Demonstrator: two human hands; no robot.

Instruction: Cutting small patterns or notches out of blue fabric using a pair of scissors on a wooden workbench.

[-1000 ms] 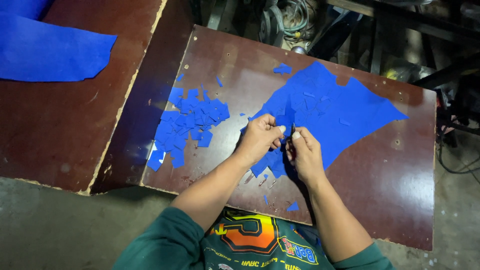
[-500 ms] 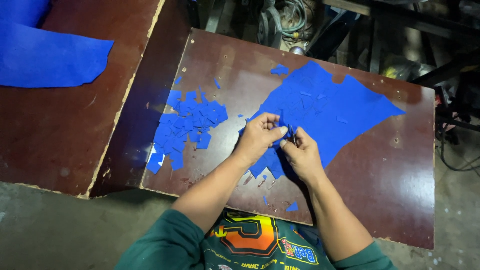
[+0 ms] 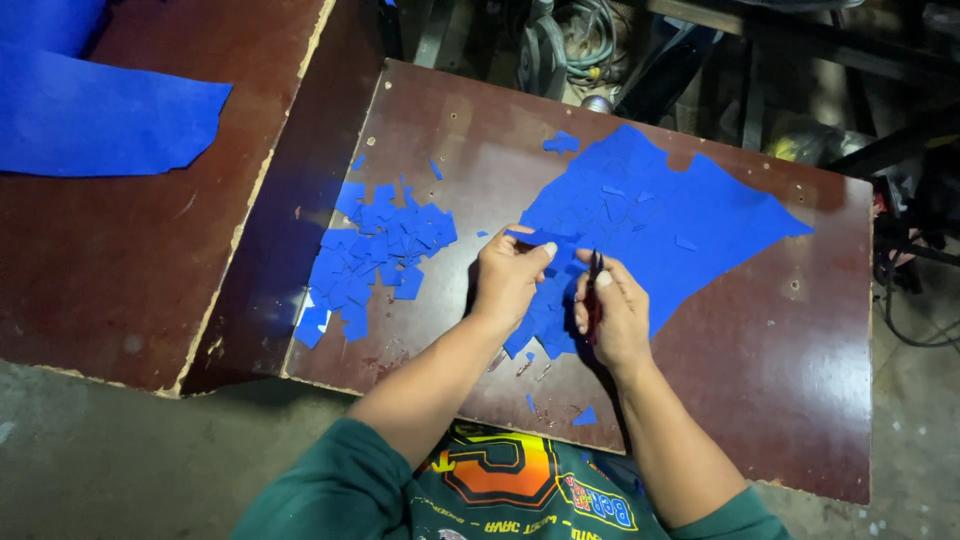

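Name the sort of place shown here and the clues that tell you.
Probably a small craft workshop: scuffed brown work boards, a blue sheet with a pile of cut blue pieces, and coiled cables beyond.

Scrap pile (image 3: 375,250) left on table (image 3: 780,380), large sheet (image 3: 650,225) right, hands between

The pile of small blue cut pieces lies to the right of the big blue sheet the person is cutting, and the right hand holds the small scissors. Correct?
Not quite. In the head view the pile of small blue pieces lies to the left of the big blue sheet, not the right. The right hand does hold the small scissors.
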